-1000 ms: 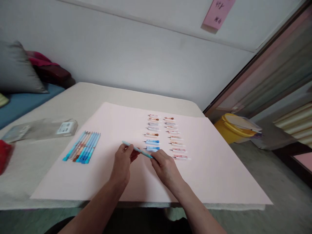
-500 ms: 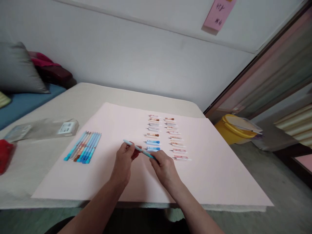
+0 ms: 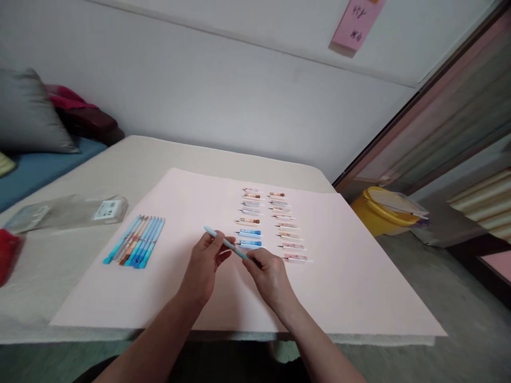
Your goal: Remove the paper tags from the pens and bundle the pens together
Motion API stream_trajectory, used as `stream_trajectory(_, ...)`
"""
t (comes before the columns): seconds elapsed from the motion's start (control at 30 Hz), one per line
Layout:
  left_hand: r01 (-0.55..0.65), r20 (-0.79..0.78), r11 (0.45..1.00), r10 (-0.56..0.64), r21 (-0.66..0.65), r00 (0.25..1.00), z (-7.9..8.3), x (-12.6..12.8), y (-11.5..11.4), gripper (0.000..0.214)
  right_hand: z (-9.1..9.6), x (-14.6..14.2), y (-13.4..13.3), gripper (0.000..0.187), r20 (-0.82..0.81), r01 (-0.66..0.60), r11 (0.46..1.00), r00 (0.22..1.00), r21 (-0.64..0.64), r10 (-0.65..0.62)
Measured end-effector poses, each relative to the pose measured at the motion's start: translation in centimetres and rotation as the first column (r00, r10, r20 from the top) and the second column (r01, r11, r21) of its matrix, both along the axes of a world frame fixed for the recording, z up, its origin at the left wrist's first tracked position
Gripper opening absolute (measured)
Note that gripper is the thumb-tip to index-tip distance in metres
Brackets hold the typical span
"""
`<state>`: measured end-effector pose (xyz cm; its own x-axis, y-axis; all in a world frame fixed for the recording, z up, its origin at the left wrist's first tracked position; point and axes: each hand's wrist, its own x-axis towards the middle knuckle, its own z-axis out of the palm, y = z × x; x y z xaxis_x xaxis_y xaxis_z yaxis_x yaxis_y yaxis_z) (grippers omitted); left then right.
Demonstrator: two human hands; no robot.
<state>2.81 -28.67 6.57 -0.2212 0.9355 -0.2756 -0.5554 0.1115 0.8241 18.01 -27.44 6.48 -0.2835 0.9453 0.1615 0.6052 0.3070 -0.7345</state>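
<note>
The left hand held a slim, light-blue, rod-shaped pen along its length and the right hand gripped its right end, above the flat, pale-pink sheet, toward the near edge of the cream-covered bench. Slim blue and brown pens lay by the sheet's left edge.

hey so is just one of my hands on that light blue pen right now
No, your left hand and right hand both hold the light blue pen, one toward each end.
</note>
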Motion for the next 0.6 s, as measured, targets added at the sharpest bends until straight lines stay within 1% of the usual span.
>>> stream_trajectory(0.13,-0.115,-0.039,0.992,0.113,-0.055,0.993,-0.46,-0.11,0.19,0.023,0.01,-0.24,-0.21,0.01,0.009,-0.026,0.999,1.0,0.024,0.026)
stream_trajectory(0.2,-0.141,-0.039,0.988,0.139,-0.069,0.99,-0.55,-0.32,0.25,0.022,-0.01,-0.33,-0.27,0.01,0.005,-0.036,0.999,0.999,0.023,0.036)
stream_trajectory(0.27,-0.158,-0.028,0.986,0.157,-0.052,0.987,-0.56,-0.55,0.29,0.021,-0.04,-0.37,-0.27,0.01,-0.007,-0.04,0.999,0.999,0.009,0.04)
stream_trajectory(0.4,-0.147,0.006,0.989,0.147,-0.003,0.989,-0.56,-0.7,0.32,0.026,-0.06,-0.32,-0.12,0.012,-0.018,-0.039,0.999,0.999,-0.023,0.038)
stream_trajectory(0.53,-0.102,0.046,0.995,0.102,-0.006,0.994,-0.57,-0.46,0.21,0.024,-0.05,-0.34,-0.07,0.013,0.005,-0.035,0.999,0.999,-0.009,0.035)
stream_trajectory(0.6,-0.118,0.019,0.993,0.119,-0.018,0.993,-0.59,-0.37,0.17,0.022,-0.08,-0.46,-0.15,0.013,0.019,-0.036,0.999,0.999,-0.001,0.036)
